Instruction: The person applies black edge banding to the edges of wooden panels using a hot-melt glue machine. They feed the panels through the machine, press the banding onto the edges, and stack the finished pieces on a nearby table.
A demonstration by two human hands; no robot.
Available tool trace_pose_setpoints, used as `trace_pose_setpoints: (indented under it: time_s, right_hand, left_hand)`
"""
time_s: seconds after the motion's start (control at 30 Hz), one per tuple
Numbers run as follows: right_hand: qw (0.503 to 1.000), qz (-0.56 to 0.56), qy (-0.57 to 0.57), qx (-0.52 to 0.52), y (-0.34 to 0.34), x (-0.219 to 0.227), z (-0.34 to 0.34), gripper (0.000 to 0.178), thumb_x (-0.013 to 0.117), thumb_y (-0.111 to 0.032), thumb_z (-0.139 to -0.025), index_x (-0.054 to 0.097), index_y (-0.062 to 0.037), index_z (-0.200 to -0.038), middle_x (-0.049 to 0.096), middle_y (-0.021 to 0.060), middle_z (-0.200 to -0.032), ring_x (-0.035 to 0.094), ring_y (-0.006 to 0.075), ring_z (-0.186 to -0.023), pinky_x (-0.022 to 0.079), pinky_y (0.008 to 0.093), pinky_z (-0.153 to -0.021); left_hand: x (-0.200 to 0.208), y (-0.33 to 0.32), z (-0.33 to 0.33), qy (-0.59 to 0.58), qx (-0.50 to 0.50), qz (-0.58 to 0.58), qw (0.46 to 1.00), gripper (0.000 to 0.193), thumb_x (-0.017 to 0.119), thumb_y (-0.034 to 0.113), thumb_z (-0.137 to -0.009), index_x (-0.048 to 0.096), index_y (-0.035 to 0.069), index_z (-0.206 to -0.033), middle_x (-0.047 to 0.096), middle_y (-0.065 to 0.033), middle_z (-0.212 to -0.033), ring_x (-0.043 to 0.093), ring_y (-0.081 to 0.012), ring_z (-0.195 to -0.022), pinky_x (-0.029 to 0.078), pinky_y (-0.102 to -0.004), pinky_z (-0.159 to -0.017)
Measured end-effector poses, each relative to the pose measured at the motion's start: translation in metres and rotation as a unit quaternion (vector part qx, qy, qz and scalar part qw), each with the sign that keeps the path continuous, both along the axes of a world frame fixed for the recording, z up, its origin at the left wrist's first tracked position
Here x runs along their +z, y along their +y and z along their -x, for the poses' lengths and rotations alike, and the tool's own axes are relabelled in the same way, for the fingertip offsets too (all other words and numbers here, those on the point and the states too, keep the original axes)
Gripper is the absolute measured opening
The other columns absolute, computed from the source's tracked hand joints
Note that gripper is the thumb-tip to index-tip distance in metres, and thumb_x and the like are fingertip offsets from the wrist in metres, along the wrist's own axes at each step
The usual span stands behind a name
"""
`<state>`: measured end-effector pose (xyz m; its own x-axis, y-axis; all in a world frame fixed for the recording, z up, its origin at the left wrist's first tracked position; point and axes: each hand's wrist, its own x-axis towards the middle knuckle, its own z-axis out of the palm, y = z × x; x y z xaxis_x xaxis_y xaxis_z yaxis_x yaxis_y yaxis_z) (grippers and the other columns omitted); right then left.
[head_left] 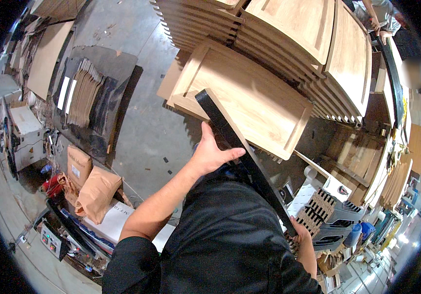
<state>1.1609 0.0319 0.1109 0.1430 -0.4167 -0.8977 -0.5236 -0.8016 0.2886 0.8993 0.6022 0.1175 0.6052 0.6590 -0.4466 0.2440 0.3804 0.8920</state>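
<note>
A long panel with a black edge and a pale wood-coloured side (243,142) stands slanted in front of my body, its far end up and to the left. My left hand (211,153) is on its black edge near the far end, thumb stretched across and fingers partly hidden behind it. Around the near end on the right, my right hand (302,236) is closed, its fingers partly out of sight. Just beyond the panel lies a wood-grain door panel with a recessed middle (242,90), on top of a low stack.
Tall stacks of similar door panels (293,27) rise at the far side. Brown paper sacks (98,193) and a control box (54,240) stand at the left. A pallet with dark sheets (85,93) lies farther left. Another person's hands (383,33) show at the upper right.
</note>
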Motion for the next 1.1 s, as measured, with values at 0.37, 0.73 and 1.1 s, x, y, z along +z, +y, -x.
trace_pose_setpoints:
  time_s: [0.37,0.73,1.1]
  right_hand:
    - [0.998,-0.026,0.051,-0.019,-0.021,-0.015,-0.019,0.066,0.063,-0.074,-0.102,0.070,-0.0216,-0.141,0.074,-0.0022,-0.127,0.071,0.0205,-0.107,0.056,0.0497,-0.087]
    - [0.999,0.020,0.011,0.035,0.009,0.004,-0.015,0.078,0.059,-0.088,-0.094,0.074,-0.0121,-0.088,0.068,0.0065,-0.073,0.059,0.0211,-0.053,0.039,0.0370,-0.045]
    - [0.996,0.004,-0.043,0.082,0.028,0.018,-0.008,0.083,0.065,-0.090,-0.088,0.076,-0.0081,-0.082,0.071,0.0064,-0.070,0.060,0.0222,-0.046,0.040,0.0387,-0.040]
  left_hand:
    - [0.000,-0.015,0.000,0.009,-0.053,-0.035,0.998,0.148,0.103,0.039,-0.075,-0.004,-0.010,-0.163,0.028,-0.0297,-0.170,0.032,-0.0377,-0.159,0.027,-0.0458,-0.133]
    - [0.001,0.022,0.008,-0.064,0.050,0.063,0.995,0.097,0.098,0.028,-0.084,0.041,-0.005,-0.155,0.062,-0.0195,-0.144,0.063,-0.0278,-0.132,0.052,-0.0424,-0.115]
    - [0.010,-0.004,0.007,-0.003,-0.034,0.080,0.996,0.104,0.100,0.039,-0.079,0.044,-0.005,-0.155,0.064,-0.0189,-0.146,0.059,-0.0296,-0.140,0.044,-0.0428,-0.123]
